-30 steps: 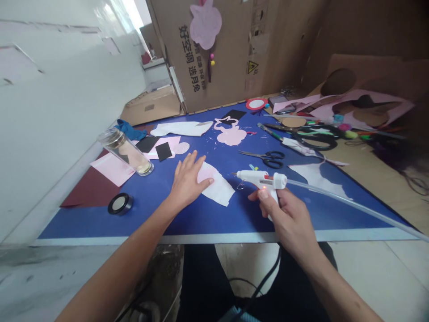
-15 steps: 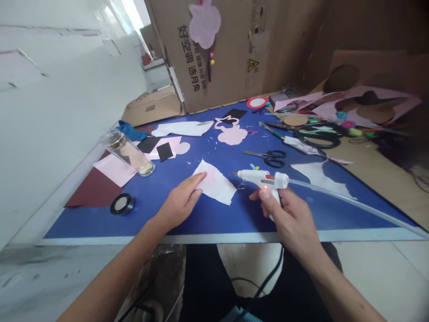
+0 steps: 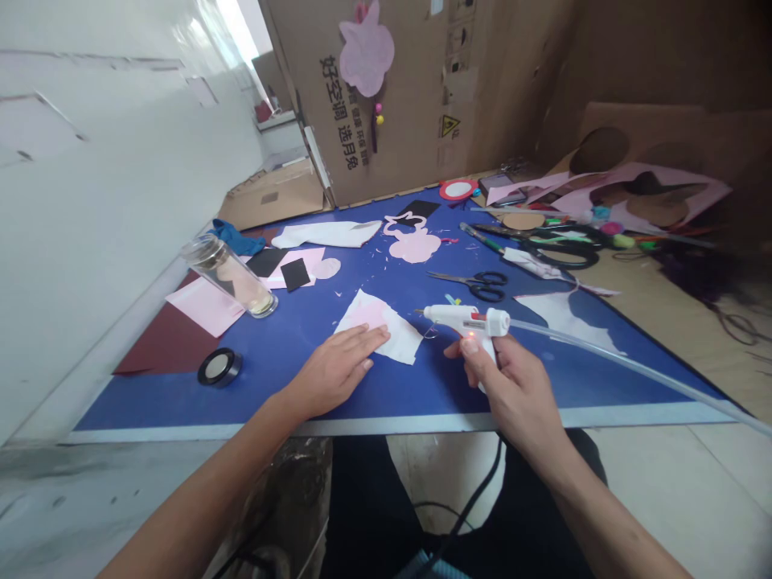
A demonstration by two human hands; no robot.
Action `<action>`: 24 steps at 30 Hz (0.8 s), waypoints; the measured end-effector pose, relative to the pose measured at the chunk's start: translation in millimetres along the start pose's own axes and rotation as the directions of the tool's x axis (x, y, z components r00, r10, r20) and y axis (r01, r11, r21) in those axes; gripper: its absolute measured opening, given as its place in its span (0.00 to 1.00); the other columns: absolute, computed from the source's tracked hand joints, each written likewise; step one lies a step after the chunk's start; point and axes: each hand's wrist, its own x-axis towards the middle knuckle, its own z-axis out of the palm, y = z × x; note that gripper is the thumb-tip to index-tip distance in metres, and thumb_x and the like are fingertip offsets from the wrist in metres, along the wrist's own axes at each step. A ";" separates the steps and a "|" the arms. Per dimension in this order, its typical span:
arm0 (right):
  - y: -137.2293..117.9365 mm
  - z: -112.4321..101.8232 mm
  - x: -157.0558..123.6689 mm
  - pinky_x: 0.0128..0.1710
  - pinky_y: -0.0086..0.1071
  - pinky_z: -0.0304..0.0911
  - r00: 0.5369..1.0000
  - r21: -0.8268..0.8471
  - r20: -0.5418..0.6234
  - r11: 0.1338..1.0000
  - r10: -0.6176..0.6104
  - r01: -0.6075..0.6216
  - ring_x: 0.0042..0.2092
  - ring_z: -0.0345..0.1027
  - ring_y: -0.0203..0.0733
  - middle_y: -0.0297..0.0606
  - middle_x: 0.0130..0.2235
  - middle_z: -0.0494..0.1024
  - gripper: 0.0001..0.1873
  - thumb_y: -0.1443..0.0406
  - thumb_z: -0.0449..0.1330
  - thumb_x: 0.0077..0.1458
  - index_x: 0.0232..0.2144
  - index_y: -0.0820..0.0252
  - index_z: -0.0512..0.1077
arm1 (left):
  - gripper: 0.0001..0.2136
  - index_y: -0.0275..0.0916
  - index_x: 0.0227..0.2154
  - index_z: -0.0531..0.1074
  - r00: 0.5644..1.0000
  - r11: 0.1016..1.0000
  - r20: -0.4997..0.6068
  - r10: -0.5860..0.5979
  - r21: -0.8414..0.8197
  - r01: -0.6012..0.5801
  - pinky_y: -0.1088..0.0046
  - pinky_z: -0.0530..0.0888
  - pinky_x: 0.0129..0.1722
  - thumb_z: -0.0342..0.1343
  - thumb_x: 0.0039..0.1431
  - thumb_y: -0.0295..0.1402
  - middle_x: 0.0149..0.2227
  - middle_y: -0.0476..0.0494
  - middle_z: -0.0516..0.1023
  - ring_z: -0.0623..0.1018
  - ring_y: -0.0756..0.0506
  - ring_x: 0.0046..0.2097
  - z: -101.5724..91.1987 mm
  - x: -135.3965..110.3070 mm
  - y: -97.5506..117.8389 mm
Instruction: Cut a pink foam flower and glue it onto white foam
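My left hand (image 3: 338,366) lies with its fingers stretched out over a white piece of cloth or paper (image 3: 401,342) on the blue table. A pale pink patch (image 3: 371,312) shows on the white piece, partly under my fingertips. In my right hand (image 3: 519,394) is a white hot glue gun (image 3: 461,320), its red light lit and its nozzle pointing left, above the white piece's right side. A long clear glue stick (image 3: 615,360) sticks out of its back. Just beyond the gun lie black-handled scissors (image 3: 476,283).
A glass bottle (image 3: 232,277) and a black roll of tape (image 3: 220,367) are on the left. Pink cutouts (image 3: 415,245) lie at the back. Pens, larger scissors and scraps crowd the right, near a white offcut (image 3: 570,318). A cardboard sheet (image 3: 410,96) stands behind.
My left hand has slid right and its fingers now lie flat across the pink patch. My right hand keeps its hold on the glue gun, with little movement.
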 end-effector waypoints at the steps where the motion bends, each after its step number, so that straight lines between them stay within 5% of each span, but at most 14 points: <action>1: 0.1 0.0 0.0 0.31 0.35 0.62 1.000 0.004 0.004 1.000 -0.003 0.003 0.31 0.69 0.44 0.35 0.27 0.74 0.27 0.43 0.59 0.68 0.36 0.58 0.81 | 0.26 0.47 0.75 0.60 1.000 1.000 -0.016 -0.005 0.002 0.005 0.55 0.63 0.75 0.42 0.78 0.35 0.76 0.47 0.63 0.65 0.42 0.75 0.9 0.7 1.8; 15: -1.8 0.3 0.9 0.30 0.34 0.60 1.000 0.011 0.003 1.000 0.009 -0.009 0.29 0.66 0.42 0.33 0.26 0.72 0.26 0.43 0.59 0.67 0.37 0.57 0.82 | 0.27 0.50 0.74 0.63 0.993 0.993 -0.040 -0.110 0.029 0.111 0.49 0.71 0.67 0.47 0.75 0.36 0.70 0.45 0.73 0.74 0.36 0.68 -1.7 11.5 11.8; 18: -2.1 0.7 1.0 0.30 0.34 0.61 1.000 0.008 -0.003 1.000 0.005 -0.005 0.29 0.67 0.43 0.34 0.26 0.73 0.26 0.43 0.59 0.67 0.36 0.58 0.82 | 0.27 0.49 0.74 0.62 0.990 0.988 -0.046 -0.136 -0.078 0.132 0.51 0.70 0.69 0.48 0.74 0.35 0.71 0.44 0.72 0.73 0.37 0.69 -5.1 11.8 13.0; 24: -3.2 0.0 0.0 0.29 0.35 0.61 1.000 -0.005 -0.009 1.000 0.010 -0.010 0.28 0.67 0.43 0.35 0.26 0.73 0.27 0.43 0.59 0.67 0.36 0.58 0.82 | 0.24 0.45 0.67 0.71 0.878 0.926 -0.362 -0.315 -0.322 0.200 0.55 0.73 0.68 0.52 0.70 0.34 0.66 0.41 0.77 0.78 0.40 0.64 -10.9 27.3 -4.3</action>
